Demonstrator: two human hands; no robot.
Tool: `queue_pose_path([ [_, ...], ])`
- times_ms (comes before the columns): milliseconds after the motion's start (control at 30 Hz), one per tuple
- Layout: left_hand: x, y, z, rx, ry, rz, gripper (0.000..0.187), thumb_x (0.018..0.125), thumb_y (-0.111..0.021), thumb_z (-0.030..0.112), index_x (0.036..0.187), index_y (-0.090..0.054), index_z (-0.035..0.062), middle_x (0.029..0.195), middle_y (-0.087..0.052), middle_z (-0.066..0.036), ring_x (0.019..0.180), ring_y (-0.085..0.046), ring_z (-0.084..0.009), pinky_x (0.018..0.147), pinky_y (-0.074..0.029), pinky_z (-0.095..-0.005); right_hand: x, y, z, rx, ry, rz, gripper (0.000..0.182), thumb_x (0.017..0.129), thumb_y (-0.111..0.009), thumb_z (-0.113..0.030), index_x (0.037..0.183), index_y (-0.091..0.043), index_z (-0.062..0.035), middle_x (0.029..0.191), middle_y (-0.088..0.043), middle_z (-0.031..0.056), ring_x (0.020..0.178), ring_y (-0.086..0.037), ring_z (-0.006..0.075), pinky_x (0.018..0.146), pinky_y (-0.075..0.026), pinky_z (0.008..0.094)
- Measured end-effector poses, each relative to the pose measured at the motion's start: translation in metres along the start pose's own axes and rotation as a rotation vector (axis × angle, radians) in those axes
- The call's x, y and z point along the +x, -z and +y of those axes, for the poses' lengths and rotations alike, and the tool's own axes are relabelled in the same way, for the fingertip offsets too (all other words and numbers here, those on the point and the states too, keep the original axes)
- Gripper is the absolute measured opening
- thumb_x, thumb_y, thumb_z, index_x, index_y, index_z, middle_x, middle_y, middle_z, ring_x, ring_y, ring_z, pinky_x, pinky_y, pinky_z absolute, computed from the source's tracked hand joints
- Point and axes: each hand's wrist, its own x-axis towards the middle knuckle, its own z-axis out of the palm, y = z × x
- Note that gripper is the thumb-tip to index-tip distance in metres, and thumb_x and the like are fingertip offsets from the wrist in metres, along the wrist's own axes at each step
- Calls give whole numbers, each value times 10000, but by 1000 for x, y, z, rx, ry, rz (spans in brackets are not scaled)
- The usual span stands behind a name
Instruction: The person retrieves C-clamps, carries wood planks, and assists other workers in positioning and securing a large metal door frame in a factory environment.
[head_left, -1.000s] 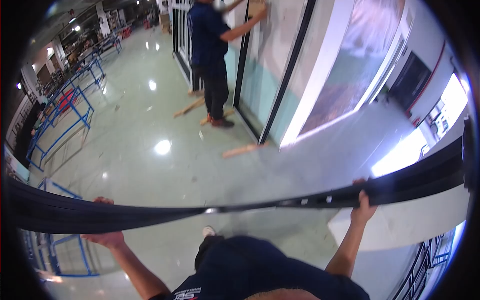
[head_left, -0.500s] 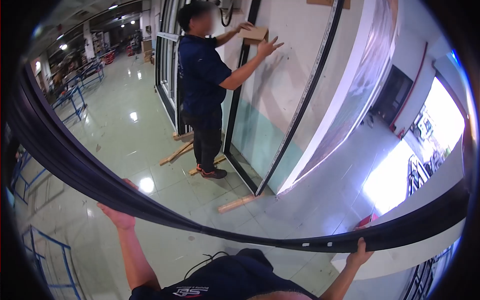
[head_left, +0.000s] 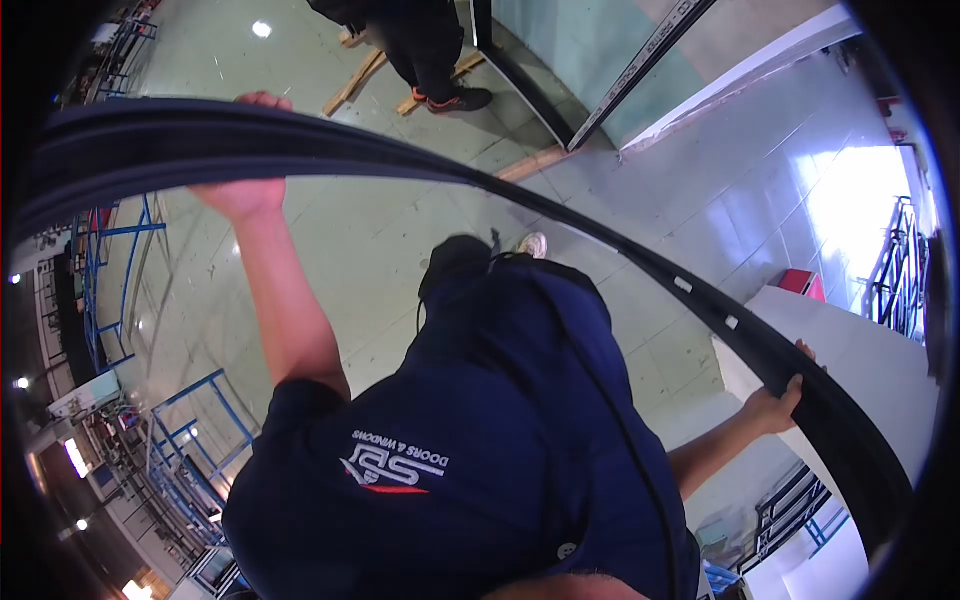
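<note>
A long black window or door frame profile (head_left: pixel 370 155) stretches across the head view in front of my body, curved by the lens. Two small white patches mark it toward the right. My left hand (head_left: pixel 245 195) is wrapped around its left part, the palm below and fingertips showing over the far edge. Farther along, my right hand (head_left: pixel 775 405) grips the right part, with the thumb on the near side and fingers behind. Both ends of the profile run into the dark rim of the view.
A co-worker (head_left: pixel 420 50) stands ahead, only the lower body visible, beside a tall black frame (head_left: pixel 530 95) at the wall. Wooden battens (head_left: pixel 355 85) lie on the tiled floor. Blue metal racks (head_left: pixel 190 430) stand at left. At right are a white panel (head_left: pixel 850 330) and a red box (head_left: pixel 800 283).
The view has tipped downward, so the co-worker's upper body and cardboard piece are out of sight. The profile now slants down to the right in view; both hands keep their hold.
</note>
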Motion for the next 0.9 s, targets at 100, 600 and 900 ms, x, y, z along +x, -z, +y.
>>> queue_pose_path([
  [100,11,-1,-11,10,40,103,817,779,-410,696,1063,-552,-56,1015,-539,-151,970,-492,-283,991,-335,-429,-1,-8,-2,-28,35,-18,531,773,-560,-39,1251,-374,102,1106,-585,291,1050,-574,408,988,-416,527],
  [600,89,47,-116,-39,139,100,766,839,-380,650,1056,-582,-56,993,-587,-172,933,-551,-304,931,-408,-442,-3,-55,-2,-333,-168,8,409,790,-509,4,1193,-499,75,1177,-589,188,1126,-534,262,1042,-356,397],
  [900,118,55,-129,-5,161,44,764,826,-414,633,1091,-565,-67,1020,-571,-172,959,-534,-293,949,-386,-428,9,-59,4,-395,-145,-30,366,781,-527,35,1144,-552,66,1153,-603,155,1095,-550,252,1028,-366,382],
])
